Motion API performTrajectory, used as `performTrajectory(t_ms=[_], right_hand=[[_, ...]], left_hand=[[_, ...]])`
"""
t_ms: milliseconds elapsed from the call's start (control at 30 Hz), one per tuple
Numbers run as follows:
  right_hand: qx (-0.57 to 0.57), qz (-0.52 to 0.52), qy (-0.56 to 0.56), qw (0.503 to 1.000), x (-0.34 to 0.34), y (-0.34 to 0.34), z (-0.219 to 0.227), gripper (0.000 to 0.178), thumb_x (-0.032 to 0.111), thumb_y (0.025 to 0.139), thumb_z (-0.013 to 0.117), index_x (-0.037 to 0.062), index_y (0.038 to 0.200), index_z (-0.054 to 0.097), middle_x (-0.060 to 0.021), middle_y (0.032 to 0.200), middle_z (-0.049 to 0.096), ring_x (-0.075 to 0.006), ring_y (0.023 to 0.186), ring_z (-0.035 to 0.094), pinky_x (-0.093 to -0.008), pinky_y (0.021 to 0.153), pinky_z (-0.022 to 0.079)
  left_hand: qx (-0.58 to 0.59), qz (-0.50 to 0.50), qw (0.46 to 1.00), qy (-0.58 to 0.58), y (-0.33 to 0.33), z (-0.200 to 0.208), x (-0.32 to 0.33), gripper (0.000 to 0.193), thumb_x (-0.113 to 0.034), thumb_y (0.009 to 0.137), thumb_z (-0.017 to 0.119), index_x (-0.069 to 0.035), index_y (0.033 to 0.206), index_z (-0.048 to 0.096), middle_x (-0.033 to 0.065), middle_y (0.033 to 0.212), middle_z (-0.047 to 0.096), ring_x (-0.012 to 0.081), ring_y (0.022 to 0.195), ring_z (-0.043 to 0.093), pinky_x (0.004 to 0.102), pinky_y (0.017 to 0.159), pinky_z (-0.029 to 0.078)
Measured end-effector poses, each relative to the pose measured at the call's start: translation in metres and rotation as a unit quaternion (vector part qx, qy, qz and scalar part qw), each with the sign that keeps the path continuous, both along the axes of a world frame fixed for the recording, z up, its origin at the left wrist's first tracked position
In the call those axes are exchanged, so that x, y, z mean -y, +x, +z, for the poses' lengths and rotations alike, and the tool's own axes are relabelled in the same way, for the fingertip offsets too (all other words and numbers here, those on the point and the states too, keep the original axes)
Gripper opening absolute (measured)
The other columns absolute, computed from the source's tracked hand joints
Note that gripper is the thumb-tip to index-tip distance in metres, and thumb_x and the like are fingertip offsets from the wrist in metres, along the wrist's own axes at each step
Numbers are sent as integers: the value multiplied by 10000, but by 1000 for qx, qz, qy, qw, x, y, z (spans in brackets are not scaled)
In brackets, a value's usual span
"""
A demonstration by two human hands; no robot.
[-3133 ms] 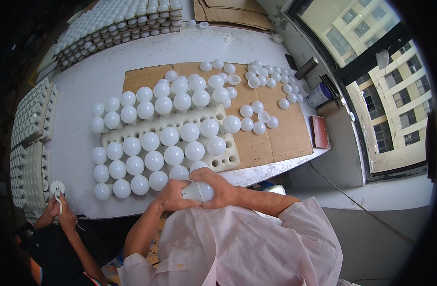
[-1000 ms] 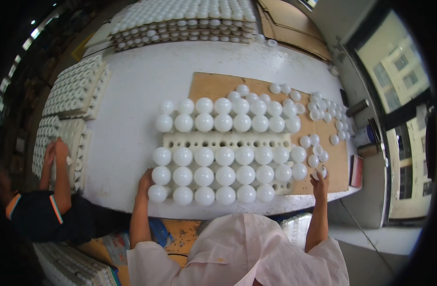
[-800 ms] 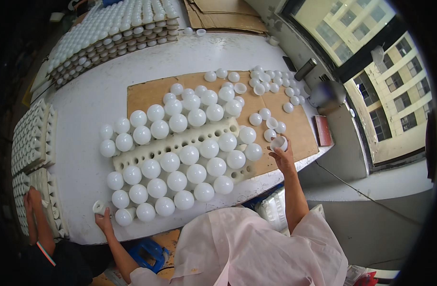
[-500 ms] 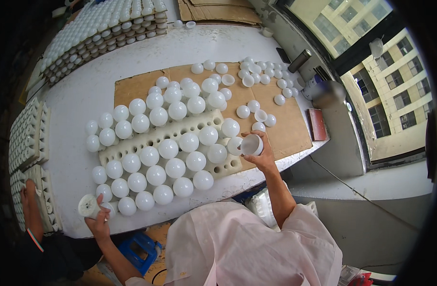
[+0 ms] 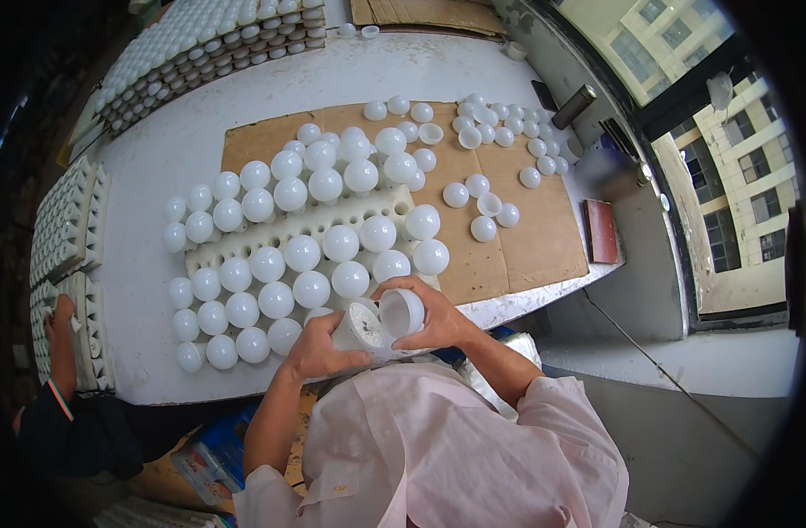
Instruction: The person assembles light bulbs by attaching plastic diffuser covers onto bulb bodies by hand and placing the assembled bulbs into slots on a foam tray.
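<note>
1. Your left hand (image 5: 319, 348) grasps the lamp base (image 5: 357, 327), open end facing right.
2. Your right hand (image 5: 434, 317) grasps the white dome cover (image 5: 401, 312), just beside the base's mouth, axes nearly in line.
3. Both parts sit over the tabletop's (image 5: 148, 365) near edge, beside the foam tray (image 5: 293, 227) of bulbs.

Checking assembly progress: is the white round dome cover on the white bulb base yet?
Not yet: right hand holds white dome cover beside white bulb base in left hand.
</note>
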State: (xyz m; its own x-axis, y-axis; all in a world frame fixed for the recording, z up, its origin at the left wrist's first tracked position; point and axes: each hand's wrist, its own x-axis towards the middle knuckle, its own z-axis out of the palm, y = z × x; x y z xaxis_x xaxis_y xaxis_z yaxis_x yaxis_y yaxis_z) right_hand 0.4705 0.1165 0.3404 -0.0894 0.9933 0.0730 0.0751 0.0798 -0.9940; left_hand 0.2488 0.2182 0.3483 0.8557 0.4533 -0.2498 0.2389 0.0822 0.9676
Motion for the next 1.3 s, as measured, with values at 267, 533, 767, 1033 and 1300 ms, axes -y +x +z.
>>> performTrajectory(t_ms=[267,533,767,1033,1300], right_hand=[[44,14,0,999,7,-3,1,799,139,598,822,94,1293,431,-70,1196,537,-222,1124,505,-362,975,396],[104,45,-15,993,3,-14,10,781,177,587,826,81,1262,445,-103,1212,508,-240,1150,488,-372,980,387],[245,57,-9,968,0,-39,23,805,235,608,824,44,1271,412,-179,1140,502,-366,1054,531,-426,879,457],[254,94,16,963,-5,-54,22,775,220,628,791,14,1272,411,-178,1107,532,-368,1023,555,-437,863,473],[218,56,122,967,-5,-70,10,766,124,581,799,25,1248,434,-156,1101,524,-336,1050,509,-405,888,445]], left_hand=[[-17,-10,999,27,0,2,5,599,-281,637,820,11,1111,598,97,986,659,154,907,604,305,825,470],[-33,-9,998,60,-7,10,7,550,-285,625,819,12,1044,624,120,926,667,180,846,625,311,778,482],[-85,-32,992,85,-15,22,7,472,-261,614,812,14,962,649,124,858,664,194,784,626,324,721,485],[-71,-12,993,96,-32,8,13,461,-261,602,809,20,930,648,141,837,664,206,769,631,324,710,487],[-107,-9,989,97,-36,10,15,460,-289,612,804,26,912,655,127,809,667,200,769,634,324,718,490]])
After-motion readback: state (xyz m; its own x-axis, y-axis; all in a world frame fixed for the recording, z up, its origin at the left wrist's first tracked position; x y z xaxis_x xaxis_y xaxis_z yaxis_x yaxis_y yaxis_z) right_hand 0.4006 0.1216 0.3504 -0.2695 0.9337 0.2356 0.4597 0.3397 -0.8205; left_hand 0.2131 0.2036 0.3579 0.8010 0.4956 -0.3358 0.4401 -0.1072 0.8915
